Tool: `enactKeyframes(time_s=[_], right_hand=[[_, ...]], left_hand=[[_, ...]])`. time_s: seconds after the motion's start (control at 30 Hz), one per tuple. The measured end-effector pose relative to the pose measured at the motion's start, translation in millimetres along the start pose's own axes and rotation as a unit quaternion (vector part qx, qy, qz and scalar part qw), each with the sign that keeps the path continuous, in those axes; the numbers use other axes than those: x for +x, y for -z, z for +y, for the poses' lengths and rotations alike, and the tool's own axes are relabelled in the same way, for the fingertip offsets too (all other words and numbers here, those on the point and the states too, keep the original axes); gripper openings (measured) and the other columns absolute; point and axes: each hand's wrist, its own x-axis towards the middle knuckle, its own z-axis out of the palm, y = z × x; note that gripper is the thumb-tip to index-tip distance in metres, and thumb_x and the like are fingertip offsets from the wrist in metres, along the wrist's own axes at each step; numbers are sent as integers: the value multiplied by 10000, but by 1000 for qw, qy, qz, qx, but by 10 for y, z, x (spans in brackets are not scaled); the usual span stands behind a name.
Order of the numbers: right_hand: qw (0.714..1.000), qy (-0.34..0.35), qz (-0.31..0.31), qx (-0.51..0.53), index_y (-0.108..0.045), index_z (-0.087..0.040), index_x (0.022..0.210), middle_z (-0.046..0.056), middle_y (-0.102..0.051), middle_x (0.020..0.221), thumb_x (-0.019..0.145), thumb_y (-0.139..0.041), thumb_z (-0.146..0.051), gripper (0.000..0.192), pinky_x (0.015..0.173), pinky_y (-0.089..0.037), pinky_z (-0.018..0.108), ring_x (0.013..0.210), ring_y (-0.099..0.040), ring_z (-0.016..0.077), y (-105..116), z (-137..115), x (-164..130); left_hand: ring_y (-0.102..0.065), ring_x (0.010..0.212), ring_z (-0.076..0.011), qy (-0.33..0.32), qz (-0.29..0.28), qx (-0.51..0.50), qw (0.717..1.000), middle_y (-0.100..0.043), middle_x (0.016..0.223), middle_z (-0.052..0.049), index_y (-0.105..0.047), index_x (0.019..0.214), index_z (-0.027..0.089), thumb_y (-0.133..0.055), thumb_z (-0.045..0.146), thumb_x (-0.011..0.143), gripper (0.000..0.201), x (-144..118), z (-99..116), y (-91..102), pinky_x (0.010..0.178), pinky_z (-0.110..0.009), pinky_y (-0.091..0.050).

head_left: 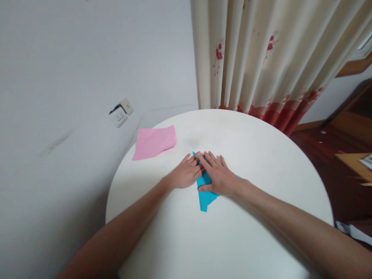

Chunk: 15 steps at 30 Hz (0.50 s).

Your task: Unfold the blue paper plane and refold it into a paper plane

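Note:
A blue sheet of paper (207, 197), folded into a pointed shape, lies on the round white table (261, 155). My right hand (221, 176) is spread flat on top of it, fingers apart and pointing away from me. At the paper's left edge rests my left hand (187, 172), palm down with its fingers stretched out. The fingertips of both hands meet near the paper's far tip. Much of the paper's middle and right side is hidden under my right hand.
Pink paper (155, 142) lies at the table's far left edge. A white wall with a socket (118, 116) stands on the left. Behind the table hangs a cream and red curtain (247, 58). Wooden furniture (353, 164) is at the right.

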Motion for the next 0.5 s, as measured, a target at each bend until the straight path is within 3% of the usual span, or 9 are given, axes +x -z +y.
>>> enactKeyframes(time_s=[0.13,0.23,0.3,0.37,0.5], right_hand=[[999,2,-42,0,104,-248,1574,148,105,1638,618,-818,-593,1372,1159,65,642,1491,140,360,21,-138,-68],[997,29,-64,8,128,-258,1567,160,109,1634,594,-823,-609,1406,1148,96,645,1488,147,362,5,-246,-135],[997,46,-65,21,132,-276,1565,151,99,1638,625,-802,-615,1368,1153,87,637,1494,129,353,35,-236,-151],[998,38,-32,40,121,-305,1566,113,69,1651,713,-740,-615,1251,1163,49,630,1503,104,336,117,-121,-123],[994,-64,75,47,94,-272,1576,130,-19,1656,844,-612,-586,1065,1170,-20,623,1512,74,304,293,311,18]], left_hand=[[-73,1523,-262,-6,-17,-6,1000,-214,1635,-50,-343,1514,302,-270,392,1035,493,-11,0,10,1202,-525,-52],[-66,1524,-246,-8,-3,-14,1000,-156,1650,-23,-218,1557,328,-303,418,1025,547,-28,7,23,1207,-493,-60],[-76,1523,-253,-12,4,-14,1000,-155,1650,-31,-216,1559,322,-321,440,1022,560,-30,14,30,1207,-493,-62],[-99,1520,-267,-12,5,-14,1000,-189,1642,-49,-259,1548,311,-309,450,1028,541,-24,24,35,1204,-511,-59],[-110,1519,-262,13,9,-27,1000,-181,1644,-9,-244,1549,350,-229,520,1031,546,-13,46,58,1206,-510,-78]])
